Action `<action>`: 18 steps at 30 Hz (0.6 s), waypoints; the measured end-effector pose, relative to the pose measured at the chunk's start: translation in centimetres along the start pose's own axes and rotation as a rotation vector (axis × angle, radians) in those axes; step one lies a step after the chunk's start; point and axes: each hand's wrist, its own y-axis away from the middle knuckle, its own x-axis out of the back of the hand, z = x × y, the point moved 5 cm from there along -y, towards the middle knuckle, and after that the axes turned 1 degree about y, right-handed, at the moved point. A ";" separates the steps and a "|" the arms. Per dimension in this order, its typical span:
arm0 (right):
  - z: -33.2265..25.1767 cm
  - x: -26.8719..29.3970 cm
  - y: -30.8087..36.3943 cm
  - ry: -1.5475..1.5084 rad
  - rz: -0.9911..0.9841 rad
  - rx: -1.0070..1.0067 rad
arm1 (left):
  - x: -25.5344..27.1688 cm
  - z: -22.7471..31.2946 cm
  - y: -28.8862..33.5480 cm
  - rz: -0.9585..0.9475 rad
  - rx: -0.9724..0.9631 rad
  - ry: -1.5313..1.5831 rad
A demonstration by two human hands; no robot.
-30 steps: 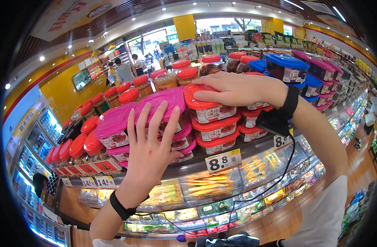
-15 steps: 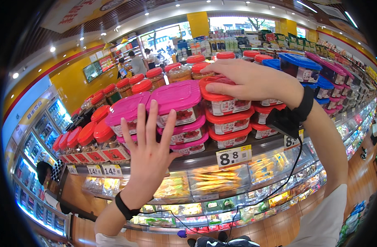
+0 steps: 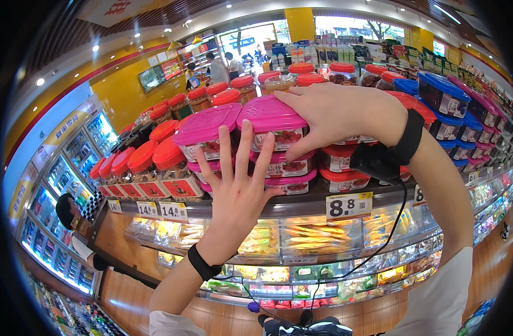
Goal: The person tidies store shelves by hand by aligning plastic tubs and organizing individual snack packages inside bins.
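Several stacked clear plastic tubs with pink lids stand on the display shelf before me. My left hand (image 3: 238, 187) is raised in front of them, fingers spread and holding nothing. Its fingertips overlap the left pink-lidded tub (image 3: 208, 124) and the one beside it; whether they touch is hard to tell. My right hand (image 3: 346, 115) lies over the right edge of the second pink-lidded tub (image 3: 273, 115), fingers stretched across the lid's corner and thumb lower at its side. Red-lidded tubs (image 3: 343, 180) are stacked beneath my right hand and forearm, partly hidden. Both wrists wear black bands.
Red-lidded jars (image 3: 141, 158) line the left, and blue-lidded tubs (image 3: 442, 89) are piled at the right. A price tag (image 3: 349, 206) hangs on the shelf edge above bins of packaged snacks (image 3: 318, 235). A black cable (image 3: 388, 243) runs from my right wrist. At the left is a person (image 3: 71, 210).
My right hand has gone from the red-lidded tub leftward onto the neighbouring pink-lidded tub. My left hand stays spread in front of the pink lids. The whole view has shifted.
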 end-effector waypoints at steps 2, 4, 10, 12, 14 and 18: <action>0.0 -0.1 0.1 0.004 0.052 0.030 | 0.2 -0.3 0.1 0.008 -0.008 -0.008; -0.3 0.3 0.2 0.012 0.109 0.060 | 1.1 -0.8 0.3 0.061 -0.061 -0.017; -0.6 0.0 0.5 -0.020 0.063 0.057 | 3.0 -6.0 1.2 0.126 0.087 0.078; -0.8 0.0 0.4 -0.019 0.049 0.036 | 3.5 -7.1 1.2 0.049 0.114 0.064; -0.8 -0.1 0.4 -0.024 0.061 0.070 | 3.8 -7.5 1.1 0.035 0.115 0.117; -0.8 -0.1 0.8 -0.051 -0.018 0.066 | 3.6 -7.2 1.0 0.045 0.101 0.205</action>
